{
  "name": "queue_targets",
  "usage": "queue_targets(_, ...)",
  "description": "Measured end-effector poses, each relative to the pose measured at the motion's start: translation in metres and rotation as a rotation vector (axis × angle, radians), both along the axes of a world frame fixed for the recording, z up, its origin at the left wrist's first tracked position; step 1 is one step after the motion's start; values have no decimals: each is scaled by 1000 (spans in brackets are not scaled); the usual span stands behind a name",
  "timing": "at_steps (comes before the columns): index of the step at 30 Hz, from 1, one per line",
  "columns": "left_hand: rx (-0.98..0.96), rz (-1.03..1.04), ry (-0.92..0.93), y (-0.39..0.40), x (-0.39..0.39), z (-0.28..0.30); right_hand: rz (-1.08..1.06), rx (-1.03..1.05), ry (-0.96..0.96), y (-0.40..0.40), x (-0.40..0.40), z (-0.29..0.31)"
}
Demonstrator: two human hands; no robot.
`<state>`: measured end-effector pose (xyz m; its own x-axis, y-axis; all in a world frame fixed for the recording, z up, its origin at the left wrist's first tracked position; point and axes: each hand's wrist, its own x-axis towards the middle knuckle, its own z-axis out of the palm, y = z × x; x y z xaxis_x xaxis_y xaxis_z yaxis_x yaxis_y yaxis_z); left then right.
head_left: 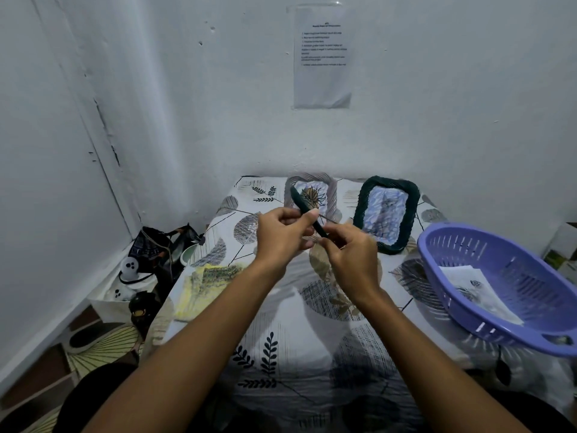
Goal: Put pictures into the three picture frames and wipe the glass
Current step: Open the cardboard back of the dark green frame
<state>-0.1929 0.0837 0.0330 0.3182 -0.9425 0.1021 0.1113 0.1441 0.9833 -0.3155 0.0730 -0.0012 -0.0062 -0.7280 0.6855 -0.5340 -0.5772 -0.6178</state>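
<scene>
Head view: both hands meet above the middle of a table (pixel 296 364) covered with a leaf-print cloth. The left hand (pixel 282 234) pinches the upper part of a dark green picture frame (pixel 307 214) held edge-on, thumb on top. The right hand (pixel 351 256) grips the frame's lower end with curled fingers (what lies inside the frame cannot be told from this angle). Behind the hands, a grey frame (pixel 334 190) with a picture in it lies near the wall, and a second dark green frame (pixel 387 214) lies just right of it. A yellow cloth (pixel 203 285) rests at the table's left edge. A purple plastic basket (pixel 443 254) at right holds printed paper (pixel 480 289).
</scene>
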Motion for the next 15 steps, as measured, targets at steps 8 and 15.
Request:
queue_targets(8, 132, 67, 99, -9, 1, -10, -14, -173, 394, 3, -2, -6)
queue_targets(15, 180, 4, 67, -15, 28, -14, 47, 64, 108, -8, -3, 24)
